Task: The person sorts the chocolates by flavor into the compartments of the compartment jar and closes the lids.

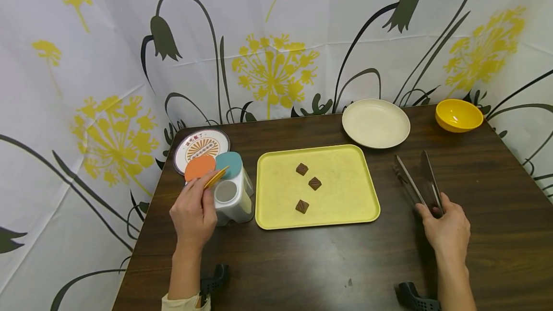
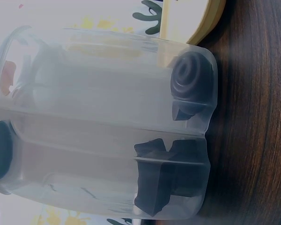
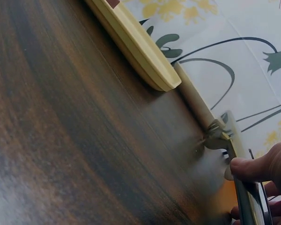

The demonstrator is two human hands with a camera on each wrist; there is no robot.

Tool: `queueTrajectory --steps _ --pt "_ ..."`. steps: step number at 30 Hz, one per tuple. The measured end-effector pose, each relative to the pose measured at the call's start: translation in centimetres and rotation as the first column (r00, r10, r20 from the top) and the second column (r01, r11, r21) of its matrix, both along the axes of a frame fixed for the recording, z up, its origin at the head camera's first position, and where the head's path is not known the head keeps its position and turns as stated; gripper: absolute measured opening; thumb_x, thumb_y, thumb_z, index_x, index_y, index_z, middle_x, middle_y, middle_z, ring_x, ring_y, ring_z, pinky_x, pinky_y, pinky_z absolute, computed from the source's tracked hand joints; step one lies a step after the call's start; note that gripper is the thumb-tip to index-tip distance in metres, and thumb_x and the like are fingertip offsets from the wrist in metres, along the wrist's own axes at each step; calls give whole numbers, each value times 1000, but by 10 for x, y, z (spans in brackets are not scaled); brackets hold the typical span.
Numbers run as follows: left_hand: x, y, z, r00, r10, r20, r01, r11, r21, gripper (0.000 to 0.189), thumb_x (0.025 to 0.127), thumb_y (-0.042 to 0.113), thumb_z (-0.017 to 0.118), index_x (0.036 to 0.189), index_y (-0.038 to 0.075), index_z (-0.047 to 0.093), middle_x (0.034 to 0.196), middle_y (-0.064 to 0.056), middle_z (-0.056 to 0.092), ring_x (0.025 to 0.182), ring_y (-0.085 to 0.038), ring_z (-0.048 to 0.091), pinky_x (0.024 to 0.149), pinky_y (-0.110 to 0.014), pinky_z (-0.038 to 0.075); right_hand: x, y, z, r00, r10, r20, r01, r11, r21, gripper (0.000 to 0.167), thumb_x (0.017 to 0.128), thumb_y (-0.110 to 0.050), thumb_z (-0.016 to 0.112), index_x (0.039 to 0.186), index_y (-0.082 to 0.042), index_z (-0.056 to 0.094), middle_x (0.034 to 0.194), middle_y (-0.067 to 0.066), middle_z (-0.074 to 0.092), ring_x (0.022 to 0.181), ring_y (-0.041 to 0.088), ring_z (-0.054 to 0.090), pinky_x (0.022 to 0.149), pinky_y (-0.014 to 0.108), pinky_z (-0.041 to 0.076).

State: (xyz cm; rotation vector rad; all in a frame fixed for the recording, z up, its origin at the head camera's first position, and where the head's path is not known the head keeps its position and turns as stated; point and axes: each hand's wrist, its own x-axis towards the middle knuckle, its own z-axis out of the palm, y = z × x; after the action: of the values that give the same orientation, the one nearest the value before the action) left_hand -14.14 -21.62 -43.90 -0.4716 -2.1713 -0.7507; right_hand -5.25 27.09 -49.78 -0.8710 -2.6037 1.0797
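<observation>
My left hand [image 1: 193, 220] pinches a yellow round lid [image 1: 217, 177], tilted nearly edge-on, over a clear multi-compartment container [image 1: 242, 210]. Orange [image 1: 200, 166] and teal [image 1: 229, 164] lids cover its back compartments; a round grey area shows at the front right top. Through its wall in the left wrist view, dark chocolate-like pieces [image 2: 154, 180] lie at the bottom. On the right, my right hand [image 1: 449, 234] grips metal tongs [image 1: 432, 181], arms spread apart and tips pointing away over the table. Three brown chocolates [image 1: 315, 184] rest on a yellow tray [image 1: 341, 212] between the hands.
Behind the container lies a white plate with an orange print [image 1: 183, 150]. A cream plate [image 1: 376, 124] and a yellow bowl [image 1: 459, 115] stand along the back right of the dark wooden table [image 1: 302, 268]. A flower-patterned curtain [image 1: 259, 13] hangs behind it.
</observation>
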Motion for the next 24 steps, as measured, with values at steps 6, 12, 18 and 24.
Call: queueTrajectory --steps 6,12,18,24 --pt "1 0 -1 1000 3 5 -3 1000 -11 35 93 15 49 122 12 69 105 -7 73 94 -28 66 75 -52 53 1 0 -1 1000 -13 -8 13 1000 10 68 92 -23 67 145 7 38 131 37 46 125 56 37 105 61 28" --pt "1 0 -1 1000 2 -9 -2 1000 -16 35 93 15 48 121 12 69 107 -7 72 96 -29 66 80 -51 52 1 4 -1 1000 -20 17 21 1000 -10 71 92 -26 67 147 6 34 136 40 41 125 59 35 104 63 28" --pt "0 1 -1 1000 -1 -22 1 1000 -3 34 92 12 51 120 11 70 108 -6 73 96 -30 66 81 -52 51 0 4 -1 1000 -18 11 18 1000 -8 73 92 -27 68 147 6 33 135 40 41 123 60 36 103 65 29" --pt "0 0 -1 1000 -1 -24 1 1000 -1 35 91 12 51 120 11 70 108 -6 73 96 -30 66 81 -51 52 0 4 0 1000 -15 8 15 1000 -1 74 91 -27 68 148 6 33 136 41 40 122 60 37 102 65 29"
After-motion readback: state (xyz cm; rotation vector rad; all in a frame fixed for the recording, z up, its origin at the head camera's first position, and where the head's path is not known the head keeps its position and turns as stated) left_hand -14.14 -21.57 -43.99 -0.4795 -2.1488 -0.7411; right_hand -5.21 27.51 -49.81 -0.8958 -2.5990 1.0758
